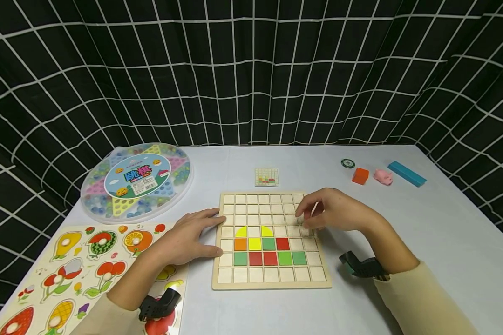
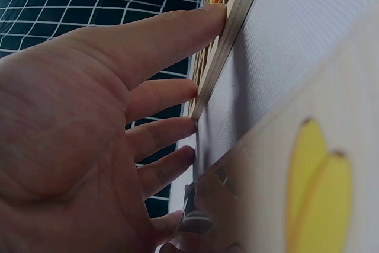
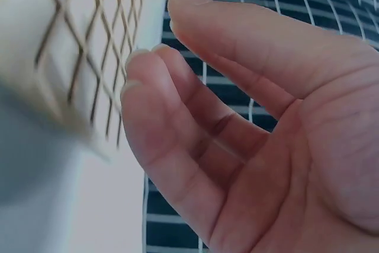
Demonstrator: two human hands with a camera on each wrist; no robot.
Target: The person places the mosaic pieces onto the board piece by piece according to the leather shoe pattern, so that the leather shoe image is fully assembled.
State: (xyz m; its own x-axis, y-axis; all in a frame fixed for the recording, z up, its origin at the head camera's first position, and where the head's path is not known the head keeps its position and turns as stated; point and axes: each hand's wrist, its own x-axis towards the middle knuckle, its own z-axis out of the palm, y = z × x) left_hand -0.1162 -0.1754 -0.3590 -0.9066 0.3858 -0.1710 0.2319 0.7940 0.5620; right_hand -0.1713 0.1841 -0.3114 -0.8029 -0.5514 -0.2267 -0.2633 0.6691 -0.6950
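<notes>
A wooden grid board [image 1: 272,276] lies flat in the middle of the table. Its lower cells hold coloured tiles: square ones such as an orange tile [image 1: 241,244], a yellow tile [image 1: 254,244] and a red tile [image 1: 282,244], plus two yellow tiles with a rounded side. My left hand [image 1: 184,239] touches the board's left edge with thumb and fingertips, fingers fairly straight, as the left wrist view also shows. Above the board's upper right side hovers my right hand [image 1: 333,210]. Its fingers are loosely bent, and the right wrist view shows nothing between thumb and fingers.
Behind the board lies a small pattern card [image 1: 267,177]. A round marble-game box [image 1: 96,195] and a fruit puzzle board [image 1: 121,288] occupy the left. At the back right are a dark chip [image 1: 348,163], an orange block [image 1: 360,176], a pink pig [image 1: 383,177] and a blue bar [image 1: 406,174].
</notes>
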